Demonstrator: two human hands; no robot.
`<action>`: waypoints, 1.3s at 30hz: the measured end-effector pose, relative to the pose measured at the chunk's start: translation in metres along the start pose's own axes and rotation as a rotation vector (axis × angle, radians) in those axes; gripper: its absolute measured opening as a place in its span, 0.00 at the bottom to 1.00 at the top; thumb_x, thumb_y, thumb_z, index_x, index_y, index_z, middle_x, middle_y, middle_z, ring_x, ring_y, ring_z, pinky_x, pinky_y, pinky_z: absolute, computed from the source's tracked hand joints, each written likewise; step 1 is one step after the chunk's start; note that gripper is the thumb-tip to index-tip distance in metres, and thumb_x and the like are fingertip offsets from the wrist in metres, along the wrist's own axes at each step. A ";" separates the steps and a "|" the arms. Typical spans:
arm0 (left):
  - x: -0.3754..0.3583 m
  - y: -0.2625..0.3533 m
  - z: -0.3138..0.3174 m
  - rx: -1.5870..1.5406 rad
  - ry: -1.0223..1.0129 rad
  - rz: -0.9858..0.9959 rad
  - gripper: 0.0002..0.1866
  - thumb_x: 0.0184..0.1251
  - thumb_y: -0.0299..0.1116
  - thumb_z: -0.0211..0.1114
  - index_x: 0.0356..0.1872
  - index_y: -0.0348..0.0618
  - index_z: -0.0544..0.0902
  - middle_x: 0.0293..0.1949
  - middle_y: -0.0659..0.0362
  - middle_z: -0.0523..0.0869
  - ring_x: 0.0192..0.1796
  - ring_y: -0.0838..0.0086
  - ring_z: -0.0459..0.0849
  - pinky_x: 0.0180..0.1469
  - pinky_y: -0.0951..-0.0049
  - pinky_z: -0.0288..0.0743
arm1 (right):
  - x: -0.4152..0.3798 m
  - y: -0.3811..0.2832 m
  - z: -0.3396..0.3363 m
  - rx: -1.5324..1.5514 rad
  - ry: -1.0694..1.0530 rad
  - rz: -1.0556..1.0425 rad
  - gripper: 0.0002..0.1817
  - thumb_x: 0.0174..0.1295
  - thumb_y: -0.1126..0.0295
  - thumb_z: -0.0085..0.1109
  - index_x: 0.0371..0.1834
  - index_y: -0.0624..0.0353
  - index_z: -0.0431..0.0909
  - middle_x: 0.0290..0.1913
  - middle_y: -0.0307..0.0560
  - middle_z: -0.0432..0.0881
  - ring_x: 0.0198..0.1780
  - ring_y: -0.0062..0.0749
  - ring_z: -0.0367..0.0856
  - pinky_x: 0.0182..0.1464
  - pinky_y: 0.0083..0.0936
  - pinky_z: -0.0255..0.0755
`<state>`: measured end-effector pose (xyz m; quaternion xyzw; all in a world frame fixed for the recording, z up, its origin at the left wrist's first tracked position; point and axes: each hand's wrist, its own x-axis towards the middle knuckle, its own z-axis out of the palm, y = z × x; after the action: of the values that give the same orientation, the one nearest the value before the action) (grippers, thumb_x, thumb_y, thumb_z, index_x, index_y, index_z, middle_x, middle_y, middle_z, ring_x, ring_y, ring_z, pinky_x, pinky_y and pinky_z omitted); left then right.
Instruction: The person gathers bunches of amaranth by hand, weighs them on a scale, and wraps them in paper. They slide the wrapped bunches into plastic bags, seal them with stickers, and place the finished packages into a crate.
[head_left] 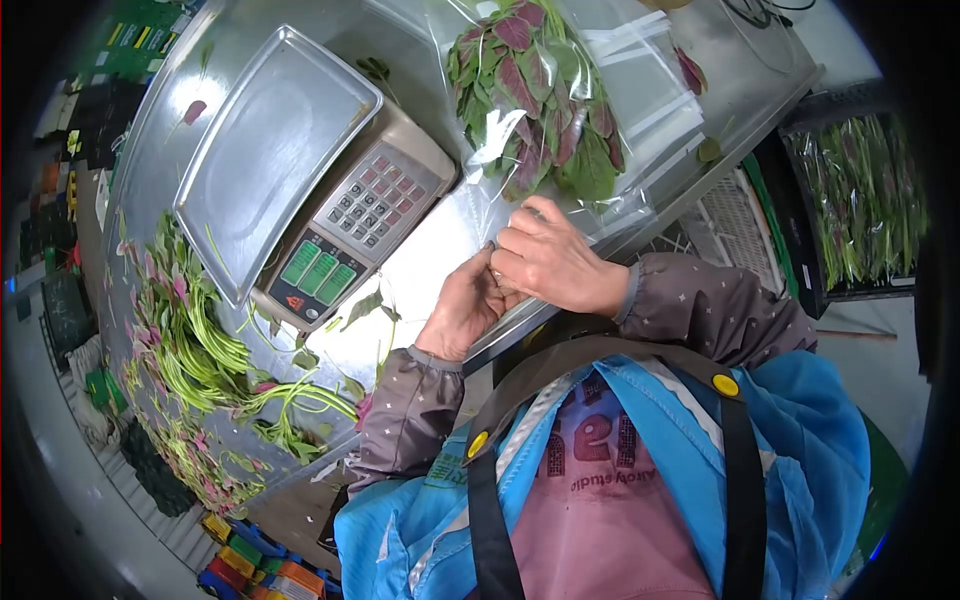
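Note:
A clear plastic bag (612, 190) filled with leafy red-and-green amaranth (535, 100) lies near the table's edge, its leaves toward me. Its plastic narrows to a gathered end between my hands. My right hand (560, 258) is closed in a fist-like grip on that end. Beside it and touching it, my left hand (463, 308) has its fingers pinched together on the plastic. The exact fold between the fingertips is hidden. Just left of the bag stands a digital scale (365, 205) with a bare metal pan (280, 150).
Loose amaranth bunches (195, 345) lie on the metal table (150, 190) at the left, with scattered leaves around the scale. More clear bags (655, 90) lie at the upper right. A black crate of packed greens (865, 200) stands beyond the table's right edge.

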<state>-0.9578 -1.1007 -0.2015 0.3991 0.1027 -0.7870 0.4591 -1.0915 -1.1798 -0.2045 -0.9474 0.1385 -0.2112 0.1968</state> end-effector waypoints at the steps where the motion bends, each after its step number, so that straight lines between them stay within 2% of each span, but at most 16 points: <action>1: 0.000 0.000 0.002 -0.031 0.001 -0.005 0.19 0.71 0.38 0.36 0.46 0.31 0.68 0.40 0.48 0.78 0.43 0.63 0.80 0.49 0.66 0.75 | -0.001 0.000 -0.001 -0.053 -0.004 -0.044 0.08 0.43 0.67 0.59 0.21 0.56 0.69 0.25 0.41 0.65 0.34 0.32 0.67 0.48 0.35 0.61; 7: 0.017 -0.006 -0.006 0.154 0.043 0.086 0.20 0.70 0.37 0.37 0.50 0.28 0.67 0.44 0.49 0.79 0.46 0.65 0.78 0.52 0.67 0.70 | -0.025 -0.002 -0.010 -0.084 0.022 -0.141 0.09 0.44 0.65 0.58 0.21 0.55 0.69 0.25 0.40 0.65 0.33 0.32 0.66 0.47 0.33 0.61; 11: 0.013 0.005 -0.029 0.335 -0.028 0.125 0.22 0.70 0.39 0.40 0.54 0.29 0.65 0.48 0.51 0.77 0.51 0.65 0.75 0.57 0.68 0.65 | -0.152 0.026 -0.056 -0.150 -0.385 0.069 0.10 0.42 0.66 0.57 0.27 0.55 0.70 0.29 0.42 0.67 0.38 0.33 0.66 0.41 0.29 0.61; 13: -0.002 0.015 -0.030 0.547 -0.020 0.129 0.24 0.69 0.42 0.45 0.56 0.32 0.65 0.49 0.51 0.77 0.53 0.67 0.73 0.59 0.70 0.62 | -0.303 0.051 -0.073 -0.170 -0.981 0.329 0.06 0.42 0.69 0.55 0.22 0.58 0.74 0.35 0.47 0.74 0.42 0.40 0.73 0.35 0.37 0.68; 16: 0.002 0.024 -0.049 0.920 0.250 0.484 0.32 0.58 0.35 0.61 0.61 0.37 0.59 0.51 0.51 0.74 0.50 0.70 0.74 0.53 0.71 0.65 | -0.300 0.046 -0.111 -0.278 -1.111 0.503 0.09 0.43 0.69 0.55 0.28 0.60 0.77 0.38 0.51 0.75 0.42 0.42 0.75 0.34 0.39 0.71; 17: 0.003 0.023 -0.049 1.123 0.399 0.664 0.35 0.55 0.30 0.64 0.62 0.38 0.57 0.52 0.50 0.72 0.49 0.69 0.74 0.53 0.71 0.66 | -0.248 0.053 -0.110 -0.223 -1.064 0.682 0.13 0.43 0.69 0.54 0.35 0.60 0.77 0.40 0.52 0.74 0.43 0.43 0.75 0.36 0.39 0.71; 19: 0.013 0.020 -0.038 1.644 0.473 1.128 0.36 0.46 0.22 0.64 0.61 0.41 0.60 0.55 0.47 0.68 0.56 0.60 0.69 0.55 0.65 0.64 | -0.166 0.067 -0.114 -0.171 -0.314 0.667 0.19 0.45 0.71 0.53 0.44 0.57 0.73 0.45 0.51 0.73 0.48 0.43 0.72 0.44 0.38 0.69; 21: 0.025 0.025 -0.032 2.151 0.389 1.425 0.33 0.45 0.21 0.61 0.58 0.46 0.66 0.57 0.47 0.66 0.59 0.58 0.65 0.57 0.60 0.61 | -0.112 0.087 -0.111 -0.398 -0.102 0.258 0.18 0.48 0.73 0.51 0.45 0.57 0.70 0.49 0.48 0.72 0.52 0.41 0.70 0.50 0.36 0.66; 27: 0.038 0.026 -0.037 2.395 -0.046 1.125 0.24 0.52 0.27 0.57 0.55 0.49 0.72 0.59 0.63 0.69 0.62 0.66 0.65 0.59 0.64 0.56 | -0.092 0.134 -0.066 -0.208 -0.290 -0.321 0.09 0.51 0.73 0.48 0.38 0.57 0.71 0.48 0.46 0.72 0.51 0.39 0.70 0.52 0.31 0.65; 30: 0.039 0.033 -0.042 1.987 -0.108 0.885 0.17 0.63 0.35 0.50 0.53 0.47 0.73 0.52 0.59 0.76 0.56 0.68 0.70 0.57 0.68 0.60 | -0.096 0.136 -0.058 0.029 -0.197 -0.112 0.06 0.55 0.70 0.49 0.33 0.58 0.69 0.43 0.45 0.76 0.42 0.41 0.73 0.44 0.28 0.68; 31: 0.042 0.035 -0.046 1.987 -0.101 0.884 0.17 0.63 0.35 0.50 0.53 0.47 0.73 0.52 0.59 0.76 0.56 0.68 0.70 0.57 0.68 0.60 | -0.093 0.131 -0.063 0.207 -0.244 0.262 0.06 0.56 0.68 0.49 0.32 0.60 0.68 0.38 0.45 0.77 0.38 0.38 0.75 0.40 0.26 0.69; 32: 0.044 0.036 -0.049 1.579 -0.048 0.652 0.17 0.67 0.37 0.45 0.51 0.43 0.74 0.46 0.58 0.79 0.52 0.70 0.73 0.55 0.69 0.62 | -0.090 0.128 -0.067 0.381 -0.287 0.637 0.08 0.58 0.67 0.48 0.31 0.61 0.67 0.34 0.45 0.78 0.34 0.36 0.76 0.37 0.24 0.70; 33: 0.044 0.039 -0.043 1.166 -0.004 0.430 0.20 0.70 0.40 0.41 0.49 0.39 0.76 0.41 0.56 0.82 0.48 0.71 0.76 0.54 0.71 0.64 | -0.088 0.128 -0.071 0.380 -0.288 0.633 0.08 0.58 0.67 0.48 0.31 0.61 0.67 0.34 0.45 0.78 0.34 0.36 0.76 0.37 0.24 0.70; 34: 0.041 0.036 -0.024 1.051 0.055 0.477 0.29 0.72 0.46 0.32 0.43 0.33 0.78 0.32 0.55 0.83 0.37 0.76 0.78 0.44 0.76 0.68 | -0.086 0.128 -0.074 0.664 -0.192 0.812 0.09 0.59 0.66 0.48 0.31 0.62 0.67 0.31 0.44 0.78 0.32 0.31 0.75 0.35 0.23 0.70; 35: 0.044 0.036 -0.022 1.050 0.055 0.480 0.29 0.72 0.46 0.32 0.43 0.33 0.78 0.32 0.55 0.83 0.37 0.76 0.78 0.44 0.76 0.68 | -0.085 0.129 -0.076 0.949 -0.086 0.984 0.11 0.60 0.64 0.47 0.31 0.62 0.66 0.28 0.43 0.78 0.30 0.26 0.75 0.34 0.22 0.69; 39: 0.057 0.033 -0.020 0.880 0.184 0.346 0.34 0.70 0.53 0.32 0.36 0.33 0.80 0.25 0.55 0.83 0.26 0.80 0.74 0.30 0.81 0.63 | -0.091 0.122 -0.070 0.984 0.038 0.764 0.09 0.58 0.68 0.49 0.37 0.61 0.66 0.26 0.42 0.76 0.32 0.19 0.75 0.31 0.19 0.70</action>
<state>-0.9349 -1.1451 -0.2494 0.6347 -0.2677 -0.6292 0.3601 -1.2248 -1.2779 -0.2301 -0.6253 0.3574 -0.1818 0.6695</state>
